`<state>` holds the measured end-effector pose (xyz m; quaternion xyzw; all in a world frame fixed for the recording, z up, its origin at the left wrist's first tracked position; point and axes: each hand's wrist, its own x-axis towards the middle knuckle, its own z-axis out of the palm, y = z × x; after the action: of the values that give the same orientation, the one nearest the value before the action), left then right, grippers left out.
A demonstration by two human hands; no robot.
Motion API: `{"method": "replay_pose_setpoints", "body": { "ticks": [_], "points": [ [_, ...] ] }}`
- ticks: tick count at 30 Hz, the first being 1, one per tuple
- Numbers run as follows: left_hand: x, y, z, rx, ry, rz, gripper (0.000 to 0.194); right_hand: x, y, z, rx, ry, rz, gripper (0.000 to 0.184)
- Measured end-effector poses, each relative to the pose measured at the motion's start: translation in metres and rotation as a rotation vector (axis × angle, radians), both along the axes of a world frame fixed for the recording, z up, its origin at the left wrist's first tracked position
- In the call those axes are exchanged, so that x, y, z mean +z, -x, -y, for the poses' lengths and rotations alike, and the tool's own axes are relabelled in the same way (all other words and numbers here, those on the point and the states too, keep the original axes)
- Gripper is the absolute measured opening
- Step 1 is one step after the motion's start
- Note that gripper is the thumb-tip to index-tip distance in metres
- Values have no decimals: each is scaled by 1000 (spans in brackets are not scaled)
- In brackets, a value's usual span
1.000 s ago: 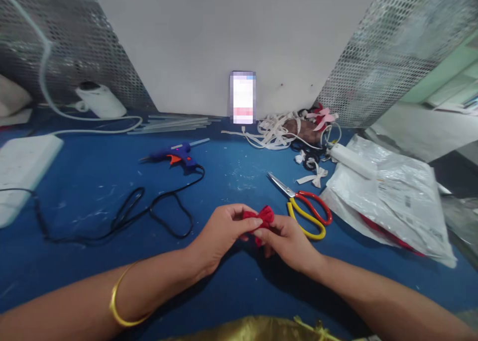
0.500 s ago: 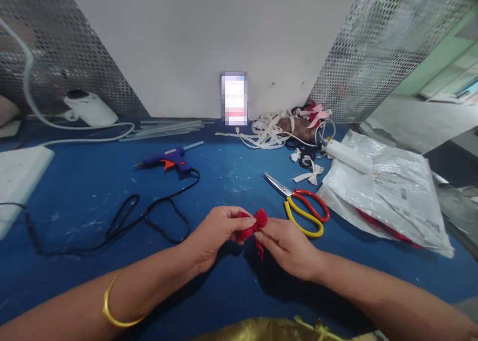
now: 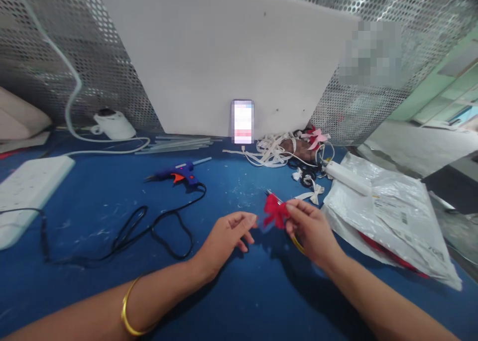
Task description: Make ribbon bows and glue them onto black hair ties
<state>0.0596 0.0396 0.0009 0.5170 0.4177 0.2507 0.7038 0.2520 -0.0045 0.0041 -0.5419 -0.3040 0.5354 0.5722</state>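
Note:
A red ribbon bow, a little blurred, is pinched between the thumb and fingers of my right hand. Behind the bow and that hand lie the scissors; only the blade tips and a bit of yellow handle show. My left hand is just left of the bow and apart from it, fingers loosely curled and apart, holding nothing. Beyond my left hand a blue glue gun rests on its side, a glue stick poking from its back.
A black cord loops across the blue table's left side, near a white power strip. Clear glue sticks, a propped phone and tangled white ribbon line the back. A plastic parcel bag lies right.
My left hand has let go of the red bow. My right hand has carried it right and away from me, over the scissors. The whole view has shifted slightly.

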Motion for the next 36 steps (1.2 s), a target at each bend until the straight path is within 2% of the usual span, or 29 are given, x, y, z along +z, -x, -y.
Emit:
{"method": "replay_pose_setpoints", "body": {
  "ticks": [3,5,7,9,11,14,15,17,22,36],
  "points": [
    [0,-2,-1,6,12,-43,40,6,-23,-15,-316,-73,-208,17],
    [-1,-3,-1,-16,-3,-88,37,9,-29,-18,-357,-34,-286,14],
    [-3,-4,0,-37,-17,-115,35,9,-22,-13,-216,36,-248,16],
    [-6,-4,0,-60,-35,-116,33,5,-7,-3,46,40,-36,23],
    [-9,-4,0,-90,-51,-99,30,-1,10,8,336,-119,408,26],
    [-13,-3,-1,-85,-48,-101,28,-12,24,20,708,-525,1166,34],
    [-14,-3,-1,-77,-43,-110,28,-14,26,21,772,-617,1333,37],
    [-14,-3,0,-76,-48,-126,29,-16,25,21,797,-681,1498,39],
    [-12,-3,1,-115,-122,-157,34,-17,22,15,726,-637,1542,24],
    [-19,-2,0,-124,-151,-134,30,-23,23,14,742,-614,1585,26]
  ]
}}
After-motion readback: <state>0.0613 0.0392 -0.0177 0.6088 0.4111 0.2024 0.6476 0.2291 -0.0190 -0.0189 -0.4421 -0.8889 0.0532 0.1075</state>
